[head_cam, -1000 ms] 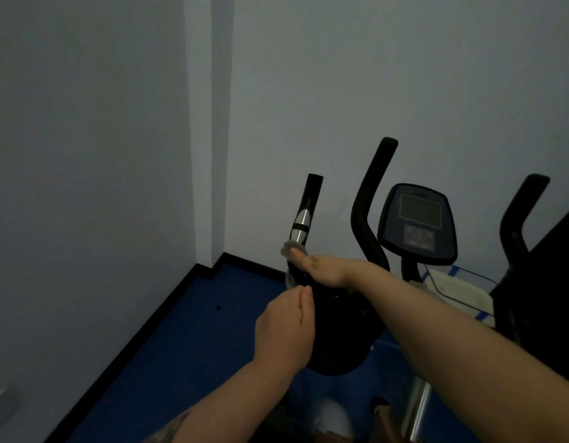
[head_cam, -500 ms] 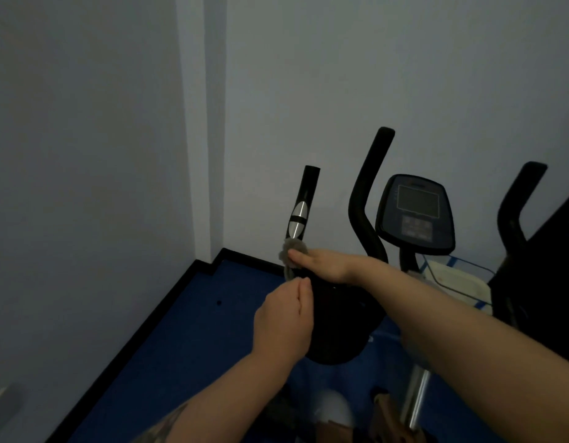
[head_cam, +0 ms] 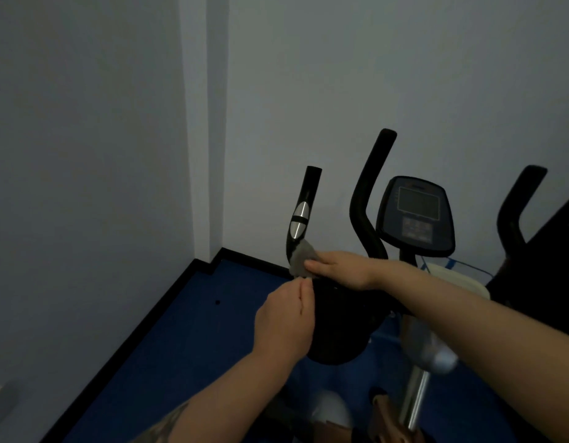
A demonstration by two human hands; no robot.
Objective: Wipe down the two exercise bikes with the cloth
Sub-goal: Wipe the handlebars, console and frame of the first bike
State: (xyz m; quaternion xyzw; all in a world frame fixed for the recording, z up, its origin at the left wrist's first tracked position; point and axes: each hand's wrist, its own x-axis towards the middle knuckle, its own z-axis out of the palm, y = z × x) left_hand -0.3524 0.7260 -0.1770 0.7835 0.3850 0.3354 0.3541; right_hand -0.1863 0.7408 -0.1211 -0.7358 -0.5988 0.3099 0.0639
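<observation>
**Cloth at the left handlebar**

The grey cloth lies against the lower part of the near bike's left handlebar, below its silver grip sensor. The right hand presses it there with straight fingers, thumb alongside. The left hand sits just below, thumb and forefinger meeting at the cloth's bottom edge; whether they pinch it I cannot tell. Behind stand the second handlebar and console. Another bike is at right, on a blue floor.
</observation>
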